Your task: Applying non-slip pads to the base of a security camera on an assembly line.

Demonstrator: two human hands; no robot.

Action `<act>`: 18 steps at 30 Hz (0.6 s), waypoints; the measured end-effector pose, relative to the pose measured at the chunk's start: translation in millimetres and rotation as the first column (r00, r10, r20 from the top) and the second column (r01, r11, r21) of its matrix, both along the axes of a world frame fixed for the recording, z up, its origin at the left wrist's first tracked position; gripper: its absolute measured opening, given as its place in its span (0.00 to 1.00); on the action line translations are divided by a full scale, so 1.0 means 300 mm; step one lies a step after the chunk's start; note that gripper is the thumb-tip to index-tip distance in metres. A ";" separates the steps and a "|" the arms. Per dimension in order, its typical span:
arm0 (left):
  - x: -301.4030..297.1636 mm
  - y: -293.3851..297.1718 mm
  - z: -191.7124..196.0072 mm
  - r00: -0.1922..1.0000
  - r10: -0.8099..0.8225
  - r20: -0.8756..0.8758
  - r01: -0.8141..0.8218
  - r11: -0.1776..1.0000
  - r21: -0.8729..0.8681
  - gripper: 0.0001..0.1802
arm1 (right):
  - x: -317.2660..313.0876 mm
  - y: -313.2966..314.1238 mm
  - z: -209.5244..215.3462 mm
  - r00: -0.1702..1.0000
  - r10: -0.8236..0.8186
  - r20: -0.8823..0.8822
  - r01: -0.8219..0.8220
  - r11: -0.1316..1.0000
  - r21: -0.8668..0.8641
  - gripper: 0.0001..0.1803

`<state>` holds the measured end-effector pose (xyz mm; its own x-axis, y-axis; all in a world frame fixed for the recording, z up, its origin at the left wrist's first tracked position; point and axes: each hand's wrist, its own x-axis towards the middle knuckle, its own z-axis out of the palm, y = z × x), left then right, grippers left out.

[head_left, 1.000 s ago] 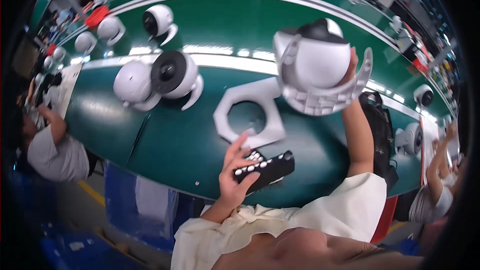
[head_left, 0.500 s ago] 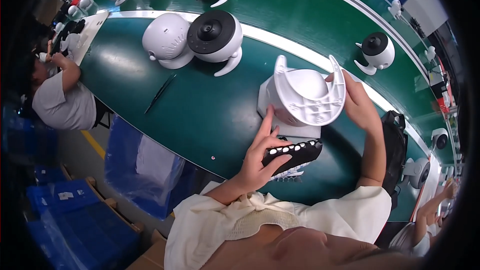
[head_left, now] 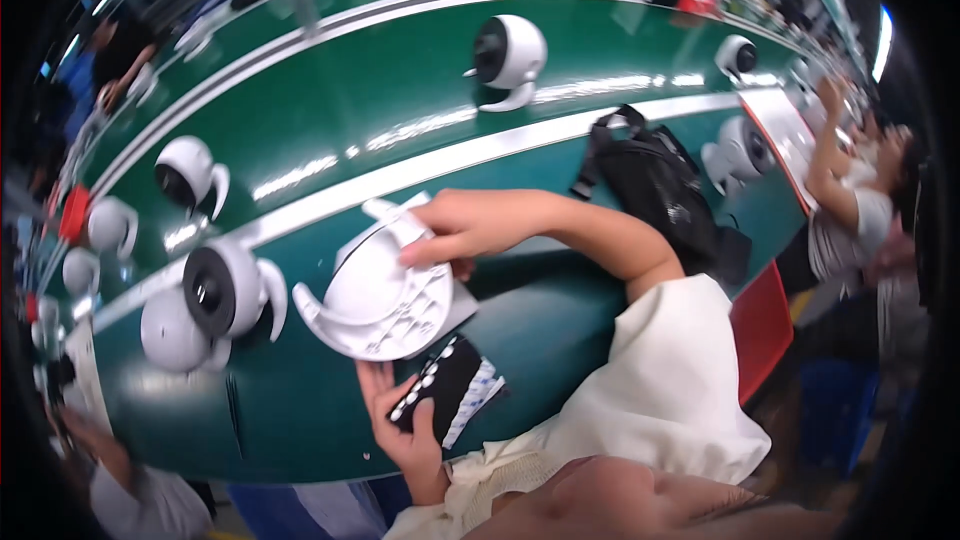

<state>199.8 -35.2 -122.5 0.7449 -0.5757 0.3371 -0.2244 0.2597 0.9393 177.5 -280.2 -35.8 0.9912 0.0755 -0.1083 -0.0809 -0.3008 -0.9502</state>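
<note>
A white round camera-like device point(head_left: 372, 285) sits tipped on a pale block point(head_left: 464, 306), its ribbed crescent base facing up. My right hand point(head_left: 458, 228) is closed on the far side of that base. My left hand point(head_left: 405, 430) holds a black sheet point(head_left: 440, 380) with a row of white dots along one edge, thumb on top. Fingertips of the left hand reach up to the near side of the device; whether they press on it I cannot tell. A strip with white and blue backing point(head_left: 475, 403) sticks out beneath the sheet.
Two similar devices, one black-faced point(head_left: 215, 287) and one white-backed point(head_left: 170, 330), stand left on the green table. A dark thin tool point(head_left: 234, 415) lies near them. More devices point(head_left: 510, 52) stand on the green belt beyond. A black backpack point(head_left: 650, 175) lies right. Co-workers sit at both sides.
The view has swung to the right, bringing the backpack and the right-hand co-worker further in. My right hand has shifted over the crescent base; the left still holds the black sheet.
</note>
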 end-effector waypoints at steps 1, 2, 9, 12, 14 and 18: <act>-0.009 0.000 0.003 1.000 0.017 0.007 -0.017 1.000 -0.004 0.12 | -0.005 -0.001 -0.007 0.999 -0.010 0.051 0.022 0.970 -0.242 0.24; -0.012 -0.002 0.009 1.000 -0.004 0.026 0.004 1.000 0.003 0.12 | -0.020 -0.007 -0.017 0.996 -0.002 0.093 0.046 0.883 -0.467 0.27; -0.013 0.035 0.032 0.983 0.180 0.038 -0.182 0.981 0.066 0.12 | -0.057 0.046 -0.006 0.948 -0.025 0.317 0.239 0.713 -0.659 0.25; -0.015 0.050 0.070 0.987 0.070 -0.147 -0.075 0.997 -0.029 0.11 | -0.105 0.129 0.020 0.931 -0.216 0.293 0.362 0.454 -0.815 0.21; -0.029 0.085 0.067 0.974 0.117 -0.196 -0.119 0.993 0.002 0.11 | -0.141 0.181 0.043 0.917 -0.193 0.350 0.393 0.280 -0.876 0.21; -0.023 0.113 0.073 0.979 0.130 -0.154 -0.133 0.991 -0.008 0.12 | -0.144 0.186 0.093 0.736 0.127 0.665 0.507 0.548 -0.666 0.29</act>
